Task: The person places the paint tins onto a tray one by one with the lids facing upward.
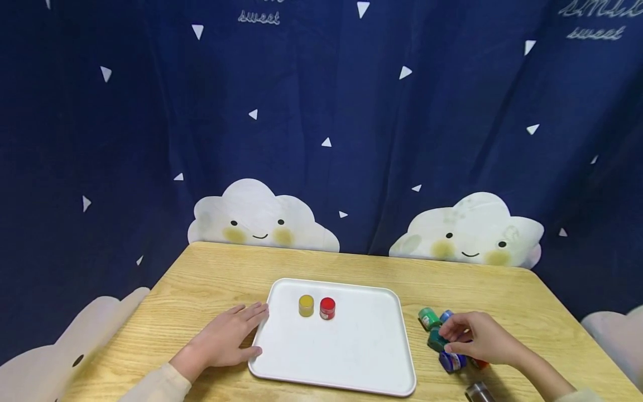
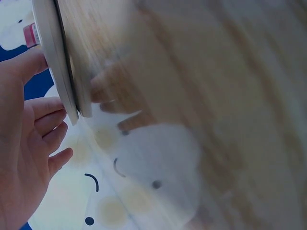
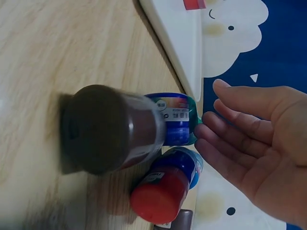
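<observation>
My left hand lies at the left edge of the white tray, fingers stretched and touching its rim. In the tray stand a yellow paint jar and a red paint jar, side by side near the back. My right hand is over a cluster of paint jars right of the tray, its fingers loosely bent and nothing between them. Around it are a green jar, a dark green jar and a blue jar. Another red jar shows in the right wrist view, partly hidden by the hand in the head view.
A brown jar is nearer the front edge of the wooden table, cut off in the head view. A lighter blue jar sits behind the right hand. A dark blue curtain with clouds hangs behind the table.
</observation>
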`<state>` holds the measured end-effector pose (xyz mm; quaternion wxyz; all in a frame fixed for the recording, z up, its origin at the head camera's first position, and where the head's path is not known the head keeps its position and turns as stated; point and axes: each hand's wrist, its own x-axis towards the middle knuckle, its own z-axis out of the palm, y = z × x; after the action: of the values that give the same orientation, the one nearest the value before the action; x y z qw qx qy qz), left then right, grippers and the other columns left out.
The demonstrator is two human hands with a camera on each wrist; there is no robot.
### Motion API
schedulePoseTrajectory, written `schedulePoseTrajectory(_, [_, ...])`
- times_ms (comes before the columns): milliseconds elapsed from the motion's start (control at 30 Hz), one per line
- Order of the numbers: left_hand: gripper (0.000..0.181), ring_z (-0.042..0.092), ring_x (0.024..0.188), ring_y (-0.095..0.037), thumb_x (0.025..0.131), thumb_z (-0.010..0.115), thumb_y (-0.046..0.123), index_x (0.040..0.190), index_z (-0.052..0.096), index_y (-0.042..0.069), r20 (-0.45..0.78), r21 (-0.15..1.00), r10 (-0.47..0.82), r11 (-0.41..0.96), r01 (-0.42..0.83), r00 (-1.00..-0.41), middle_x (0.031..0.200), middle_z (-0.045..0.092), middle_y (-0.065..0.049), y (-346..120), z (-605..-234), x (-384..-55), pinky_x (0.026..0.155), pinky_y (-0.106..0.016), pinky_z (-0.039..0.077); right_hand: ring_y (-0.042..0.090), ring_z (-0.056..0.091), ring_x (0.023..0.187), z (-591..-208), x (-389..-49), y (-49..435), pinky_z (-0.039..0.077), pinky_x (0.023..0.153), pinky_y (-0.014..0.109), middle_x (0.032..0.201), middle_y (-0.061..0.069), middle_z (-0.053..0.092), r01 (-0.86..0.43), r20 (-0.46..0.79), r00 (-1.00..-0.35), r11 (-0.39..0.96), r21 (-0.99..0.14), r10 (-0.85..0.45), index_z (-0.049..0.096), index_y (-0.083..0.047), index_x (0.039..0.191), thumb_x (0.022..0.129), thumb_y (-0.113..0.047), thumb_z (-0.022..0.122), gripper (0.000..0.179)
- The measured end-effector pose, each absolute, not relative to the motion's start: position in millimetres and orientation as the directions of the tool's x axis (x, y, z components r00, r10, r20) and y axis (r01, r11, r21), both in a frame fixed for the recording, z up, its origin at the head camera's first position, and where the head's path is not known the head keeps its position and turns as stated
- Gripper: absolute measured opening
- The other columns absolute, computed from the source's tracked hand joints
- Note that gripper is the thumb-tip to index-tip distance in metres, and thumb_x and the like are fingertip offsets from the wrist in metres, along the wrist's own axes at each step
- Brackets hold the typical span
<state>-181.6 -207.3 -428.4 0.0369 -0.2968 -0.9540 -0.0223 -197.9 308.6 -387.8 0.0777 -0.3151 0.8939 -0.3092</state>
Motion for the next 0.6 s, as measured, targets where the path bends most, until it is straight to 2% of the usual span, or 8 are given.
schedulePoseTrajectory(300, [0.072,0.047,0.136,-0.026,0.086,0.063,0.045,0.141,0.046,0.002,0.075,0.027,0.565,0.822,0.568,-0.821,0.146,0.049,-0.013,-207.4,-428.2,-182.7,0.11,-0.048,0.041,-0.008,0.058,0.074,-397.2,-191.8,316.8,0.055,0.057,0.018,0.08,0.002,0.068,-0.592,0.119,-0.746,0.57,-0.569,-0.655,0.066,-0.006,0.091,0.08,-0.015,0.076,0.017])
schedulePoseTrajectory(600, [0.072,0.046,0.137,-0.027,0.086,0.062,0.046,0.142,0.045,0.002,0.06,0.032,0.566,0.822,0.568,-0.822,0.147,0.048,-0.014,-207.4,-427.4,-182.2,0.11,-0.049,0.041,-0.006,0.059,0.075,-400.0,-186.1,315.2,0.056,0.058,0.021,0.085,-0.005,0.068,-0.503,0.009,-0.787,0.631,-0.591,-0.617,0.068,-0.007,0.093,0.073,-0.025,0.082,0.03])
